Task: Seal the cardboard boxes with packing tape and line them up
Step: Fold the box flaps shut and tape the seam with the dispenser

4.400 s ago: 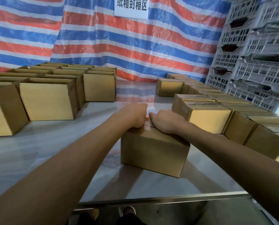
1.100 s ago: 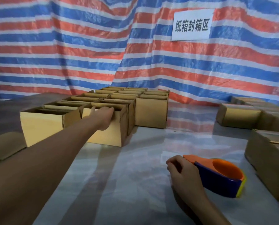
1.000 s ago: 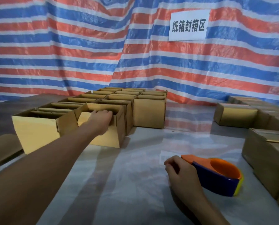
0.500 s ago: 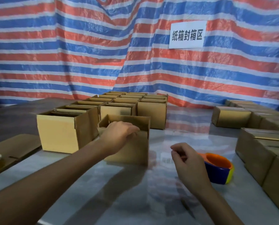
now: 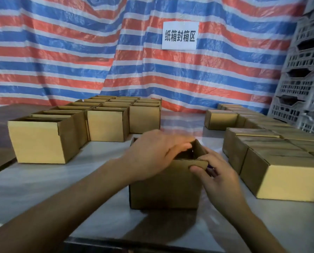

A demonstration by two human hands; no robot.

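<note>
From the head camera we see an open brown cardboard box (image 5: 163, 189) standing upright on the pale grey table (image 5: 43, 189), close to its near edge and between our two forearms. Our left hand (image 5: 152, 152) lies across the box's open top. Its fingers are stretched nearly straight toward the far right rim and are not curled round anything. The fingertips are blurred, so we cannot tell whether they touch that rim. Our right hand (image 5: 220, 178) is at the box's near right corner. The thumb (image 5: 195, 168) presses on the front wall just under the top edge, and the fingers bend round the right side, so this hand pinches the corner.

To the left a block of open-topped tan cardboard boxes (image 5: 39, 141) stands in rows, well apart from the one we handle. To the right closed tan cardboard boxes (image 5: 289, 176) sit packed together near the right hand. Behind hangs a red, white and blue striped tarpaulin (image 5: 61, 52) bearing a white paper sign (image 5: 180, 35), with stacked grey plastic crates (image 5: 305, 70) at the far right.
</note>
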